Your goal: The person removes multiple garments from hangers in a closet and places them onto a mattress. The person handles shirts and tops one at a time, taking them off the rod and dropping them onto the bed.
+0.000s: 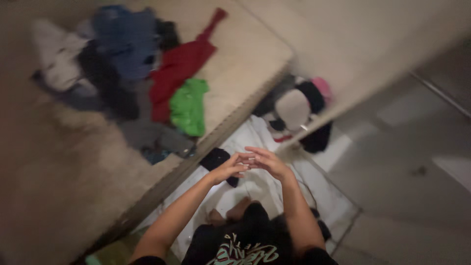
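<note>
My left hand [230, 167] and my right hand [267, 161] meet in front of me, fingertips touching, fingers spread, nothing held in either. They hover over a white sheet [255, 189] on the floor beside a beige mattress [64, 167]. A small black garment [216, 159] lies just under my left hand at the mattress edge. On the mattress lies a pile of clothes: a green piece [189, 105], a red piece [179, 66], a blue piece [130, 41], grey and white pieces. The view is blurred.
A heap of black, pink and pale clothes [299, 105] sits on the floor against the wall beyond my hands. Pale floor tiles [407, 162] spread to the right. My bare feet [230, 213] and black shirt show at the bottom.
</note>
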